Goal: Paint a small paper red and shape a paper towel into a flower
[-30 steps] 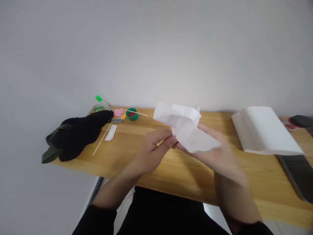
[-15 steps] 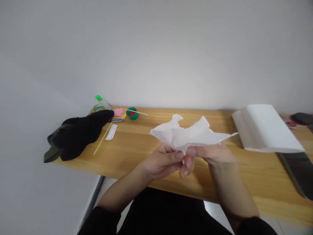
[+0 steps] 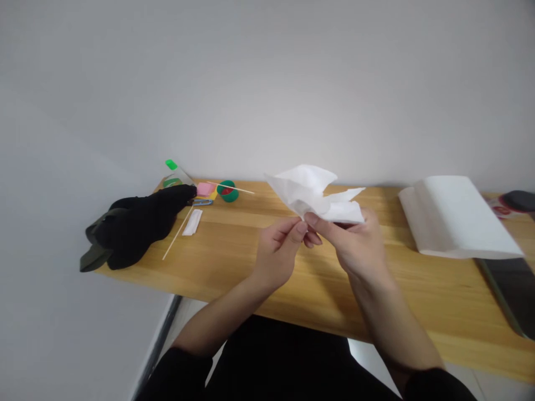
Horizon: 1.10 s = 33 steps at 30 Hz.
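Observation:
Above the middle of the wooden table (image 3: 234, 262), a white tissue (image 3: 309, 181) is held up, its bottom gathered to a point and its upper edges spread out like petals. My left hand (image 3: 280, 245) pinches the gathered point between thumb and fingertips. Close beside it, my right hand (image 3: 355, 236) is closed on the tissue just above that point, thumb pressed on its front. The right fingers are partly hidden behind the tissue.
At left lie a black cloth item (image 3: 137, 228), thin wooden sticks (image 3: 178, 233), a small white packet (image 3: 192, 222), blue thread snips (image 3: 203, 202), pink paper (image 3: 205, 189) and a green tape roll (image 3: 228, 191). At right, a white paper stack (image 3: 460, 217) overlaps a dark phone (image 3: 507, 289).
Both hands have risen and moved slightly away from me with the tissue. The tissue has turned and its edges now stand higher, and my right hand has shifted its hold on it.

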{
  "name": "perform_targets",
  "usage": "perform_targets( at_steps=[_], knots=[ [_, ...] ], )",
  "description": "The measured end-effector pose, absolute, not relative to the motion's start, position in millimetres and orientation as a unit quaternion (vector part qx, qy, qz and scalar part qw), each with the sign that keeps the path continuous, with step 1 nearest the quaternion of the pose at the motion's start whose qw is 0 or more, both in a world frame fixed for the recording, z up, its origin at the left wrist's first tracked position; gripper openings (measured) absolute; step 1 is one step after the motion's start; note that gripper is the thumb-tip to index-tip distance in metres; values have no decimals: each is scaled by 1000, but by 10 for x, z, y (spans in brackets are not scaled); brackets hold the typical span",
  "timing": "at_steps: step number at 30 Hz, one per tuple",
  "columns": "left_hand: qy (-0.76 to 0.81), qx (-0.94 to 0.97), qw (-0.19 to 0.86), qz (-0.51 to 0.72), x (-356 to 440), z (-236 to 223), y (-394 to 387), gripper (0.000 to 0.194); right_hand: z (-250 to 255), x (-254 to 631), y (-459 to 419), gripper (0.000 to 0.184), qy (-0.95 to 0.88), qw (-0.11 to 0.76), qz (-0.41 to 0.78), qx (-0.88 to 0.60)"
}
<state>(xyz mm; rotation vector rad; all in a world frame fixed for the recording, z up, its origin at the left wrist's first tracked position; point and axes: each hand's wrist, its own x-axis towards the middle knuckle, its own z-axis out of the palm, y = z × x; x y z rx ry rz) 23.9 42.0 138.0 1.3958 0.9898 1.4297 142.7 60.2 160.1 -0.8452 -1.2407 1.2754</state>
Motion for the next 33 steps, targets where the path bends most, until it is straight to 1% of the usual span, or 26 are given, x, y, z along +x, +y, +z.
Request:
perform_targets(
  at_steps=[6,8,10,11,13,16,19,22,25,29,31,33],
  knots=[
    [405,639,294,584,215,1415,428,31,1534,1461,557,18,-588,579,422,-374],
    [405,655,236,593,201,1431,433,29,1508,1457,549,17,-589,585,405,-383],
    [405,660,215,596,184,1452,439,28,1496,1440,544,10,-585,587,406,-385],
    [404,658,221,596,177,1461,442,27,1497,1428,543,6,-581,588,412,-383],
    [405,648,252,593,161,1469,447,26,1509,1409,544,6,-572,586,430,-380],
    [403,624,334,580,133,1430,459,30,1540,1402,552,7,-568,579,456,-367],
    [376,597,432,562,98,1346,476,33,1557,1418,565,15,-579,569,463,-355],
    [373,581,472,548,66,1289,476,32,1537,1431,573,23,-582,577,461,-341],
    [409,580,454,539,48,1276,447,26,1477,1440,565,22,-584,578,462,-334],
    [480,575,360,556,31,1261,373,11,1352,1475,509,21,-567,569,484,-348],
    [470,613,336,539,10,1255,324,12,1269,1507,454,21,-554,559,498,-363],
    [439,663,346,498,-27,1246,269,16,1170,1543,379,26,-546,537,510,-392]
  ],
)
